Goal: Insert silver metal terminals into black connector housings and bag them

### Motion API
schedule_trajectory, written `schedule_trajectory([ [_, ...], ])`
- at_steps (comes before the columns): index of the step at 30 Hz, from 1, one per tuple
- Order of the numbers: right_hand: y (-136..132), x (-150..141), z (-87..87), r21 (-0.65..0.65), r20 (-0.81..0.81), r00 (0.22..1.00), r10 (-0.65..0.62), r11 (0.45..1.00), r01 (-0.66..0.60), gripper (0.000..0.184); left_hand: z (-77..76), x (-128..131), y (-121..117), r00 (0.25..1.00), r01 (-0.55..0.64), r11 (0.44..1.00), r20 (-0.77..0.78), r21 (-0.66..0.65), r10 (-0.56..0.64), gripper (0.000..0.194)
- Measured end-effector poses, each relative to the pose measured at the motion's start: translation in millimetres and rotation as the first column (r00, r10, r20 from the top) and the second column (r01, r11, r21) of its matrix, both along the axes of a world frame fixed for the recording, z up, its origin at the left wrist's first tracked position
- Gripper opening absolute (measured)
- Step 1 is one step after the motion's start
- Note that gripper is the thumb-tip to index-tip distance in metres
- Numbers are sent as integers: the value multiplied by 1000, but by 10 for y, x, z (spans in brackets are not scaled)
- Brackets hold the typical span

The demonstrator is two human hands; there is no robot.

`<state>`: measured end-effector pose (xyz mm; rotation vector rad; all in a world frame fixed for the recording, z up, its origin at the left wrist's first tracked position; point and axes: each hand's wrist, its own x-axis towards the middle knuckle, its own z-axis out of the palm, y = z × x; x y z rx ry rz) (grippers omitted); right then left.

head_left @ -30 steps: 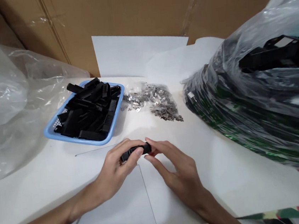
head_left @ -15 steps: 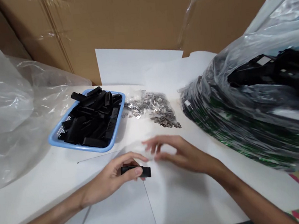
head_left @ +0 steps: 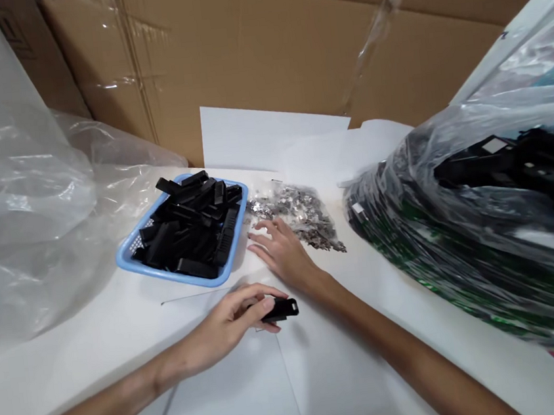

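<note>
Head view: a black plastic piece (head_left: 284, 308) sits in the left hand (head_left: 236, 317), pinched between thumb and fingers above the white table (head_left: 365, 383). Beyond it, the right hand (head_left: 282, 253) has its fingers slightly parted near small metal parts (head_left: 310, 214); whether it grips one, I cannot tell. Leftward stands a blue basket (head_left: 165, 274).

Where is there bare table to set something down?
White tabletop shows bare between the right forearm and the big bag, and between the left forearm and blue basket. Crowded: beside the basket, with right hand at metal pieces.
</note>
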<state>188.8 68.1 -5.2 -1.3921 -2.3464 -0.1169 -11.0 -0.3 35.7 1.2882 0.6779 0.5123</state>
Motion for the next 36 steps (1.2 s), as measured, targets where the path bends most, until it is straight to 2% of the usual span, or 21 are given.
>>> schedule_trajectory([
  [4, -80, 9, -68, 9, -117, 992, 40, 999, -39, 34, -56, 26, 2, 997, -46, 995, -54, 92, 52, 33],
  [7, -41, 5, -107, 15, -221, 975, 10, 1000, -7, 26, -119, 21, 8, 987, -125, 979, -81, 162, 139, 30],
  [10, -56, 56, -62, 14, -287, 957, -27, 999, 33, 28, -150, 12, 15, 972, -183, 948, -94, 260, 214, 28],
  [12, -117, 123, 8, 10, -325, 945, -40, 999, 46, 28, -158, 8, 17, 956, -205, 895, -117, 396, 270, 27],
  [14, -182, 186, 74, 6, -346, 937, -38, 999, 42, 26, -167, 7, 12, 941, -195, 814, -130, 547, 313, 24],
  [17, -209, 210, 86, -5, -284, 959, -2, 1000, 1, 33, -191, 10, -6, 937, -144, 716, -140, 683, 321, 21],
  [20, -141, 149, -8, -32, -189, 982, 7, 999, -13, 38, -213, 12, -22, 940, -101, 698, -161, 709, 299, 19],
  [24, -35, 66, -100, -22, -236, 971, -43, 999, 39, 27, -214, 14, -23, 940, -86, 670, -163, 737, 300, 19],
  [28, -110, 112, 32, -2, -342, 934, -101, 994, 107, 24, -224, 3, -20, 927, -97, 623, -158, 776, 341, 18],
  [31, -360, 206, 203, -59, -491, 865, -105, 994, 88, 17, -256, -12, -30, 918, -103, 577, -146, 810, 368, 19],
  [34, -666, 267, 307, -267, -728, 661, -184, 963, -26, 15, -287, -10, -51, 903, -107, 553, -152, 826, 401, 30],
  [36, -815, 269, 322, -391, -773, 571, -276, 916, -87, 16, -292, 8, -67, 895, -99, 558, -171, 824, 411, 35],
])
